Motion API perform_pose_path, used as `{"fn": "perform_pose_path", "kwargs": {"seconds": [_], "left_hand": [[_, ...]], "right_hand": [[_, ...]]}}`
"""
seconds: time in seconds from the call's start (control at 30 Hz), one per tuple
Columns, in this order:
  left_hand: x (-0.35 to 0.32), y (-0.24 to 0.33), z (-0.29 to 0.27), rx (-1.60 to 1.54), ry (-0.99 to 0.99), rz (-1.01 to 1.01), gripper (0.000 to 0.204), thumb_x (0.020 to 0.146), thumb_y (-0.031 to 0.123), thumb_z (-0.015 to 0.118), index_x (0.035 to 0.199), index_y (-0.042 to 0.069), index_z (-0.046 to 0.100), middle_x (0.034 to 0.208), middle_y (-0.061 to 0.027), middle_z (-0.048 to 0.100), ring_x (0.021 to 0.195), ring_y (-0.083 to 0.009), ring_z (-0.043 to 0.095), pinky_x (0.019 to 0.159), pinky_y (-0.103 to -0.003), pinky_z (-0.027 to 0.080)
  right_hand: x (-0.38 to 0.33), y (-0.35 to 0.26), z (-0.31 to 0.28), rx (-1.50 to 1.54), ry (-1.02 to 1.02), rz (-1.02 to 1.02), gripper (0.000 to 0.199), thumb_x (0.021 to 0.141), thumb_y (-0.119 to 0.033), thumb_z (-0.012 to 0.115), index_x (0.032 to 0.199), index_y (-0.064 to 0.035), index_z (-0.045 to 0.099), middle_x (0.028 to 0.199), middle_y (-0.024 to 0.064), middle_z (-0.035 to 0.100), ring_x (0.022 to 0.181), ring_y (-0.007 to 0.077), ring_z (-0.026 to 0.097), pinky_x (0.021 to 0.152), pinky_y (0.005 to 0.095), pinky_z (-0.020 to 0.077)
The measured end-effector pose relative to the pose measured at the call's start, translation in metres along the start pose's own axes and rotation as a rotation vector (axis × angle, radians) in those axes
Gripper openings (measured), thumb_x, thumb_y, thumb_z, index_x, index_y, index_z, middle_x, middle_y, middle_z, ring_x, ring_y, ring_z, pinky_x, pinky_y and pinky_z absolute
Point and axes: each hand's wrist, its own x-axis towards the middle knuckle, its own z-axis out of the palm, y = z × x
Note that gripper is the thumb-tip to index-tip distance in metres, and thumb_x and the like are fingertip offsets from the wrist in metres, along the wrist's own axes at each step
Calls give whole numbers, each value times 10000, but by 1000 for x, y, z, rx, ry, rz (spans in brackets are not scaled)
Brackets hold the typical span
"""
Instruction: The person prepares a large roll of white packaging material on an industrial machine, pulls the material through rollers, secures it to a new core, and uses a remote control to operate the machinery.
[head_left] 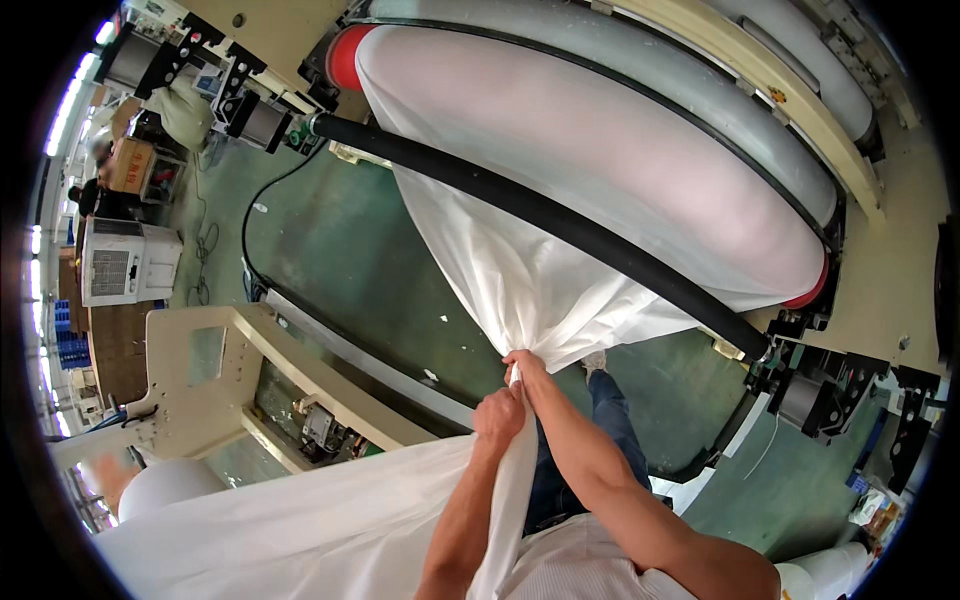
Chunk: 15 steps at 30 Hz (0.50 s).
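Far L we've got white boxy unit (130, 262) on floor (360, 270), then beige frame (170, 350). White sheet (300, 510) spreads lower L, runs up bunched to our L hand (498, 412), closed tight round it; our R hand (525, 368) just beyond, also clenched on sheet. From there it fans out behind blk bar (540, 215) to big pale roll (620, 140), upper R

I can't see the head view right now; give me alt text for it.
The right hand, farther forward, and the left hand both grip a bunched white sheet. It fans out beneath a long black bar to a wide roll with red ends; more white material spreads toward the lower left.
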Motion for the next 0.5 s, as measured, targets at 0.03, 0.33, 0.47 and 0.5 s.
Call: {"fn": "perform_pose_path", "kwargs": {"seconds": [0.03, 0.33, 0.47, 0.5], "left_hand": [[-6, 2, 1, -9, 22, -32, 627, 1059, 497, 349, 884, 32, 730, 921, -272, 720, 907, -476, 693, 838, -563, 539], [-131, 26, -42, 106, 288, 363, 382, 1017, 350, 495, 851, 74, 702, 741, -173, 698, 664, -359, 676, 623, -500, 524], [-80, 23, -37, -208, 268, 172, 316, 1027, 358, 552, 1100, 58, 617, 1088, -204, 670, 885, -448, 658, 717, -547, 518], [-68, 15, -44, -267, 375, 217, 292, 1015, 316, 587, 1140, 52, 588, 1187, -208, 645, 933, -478, 648, 754, -539, 522]], "right_hand": [[2, 3, 1, -28, -3, 15, 207, 746, -78, 683, 652, -81, 498, 533, 87, 517, 364, 234, 462, 346, 368, 344], [37, -20, -68, 28, -81, -196, 147, 748, -108, 700, 698, -53, 573, 572, 107, 544, 444, 241, 508, 433, 382, 417], [11, -51, -42, 228, -97, -305, 158, 741, -76, 737, 750, -55, 581, 620, 68, 530, 486, 206, 516, 450, 357, 417], [-19, -36, -30, 132, -138, -227, 167, 731, -43, 745, 725, -57, 579, 599, 61, 521, 487, 201, 509, 449, 363, 410]]}}
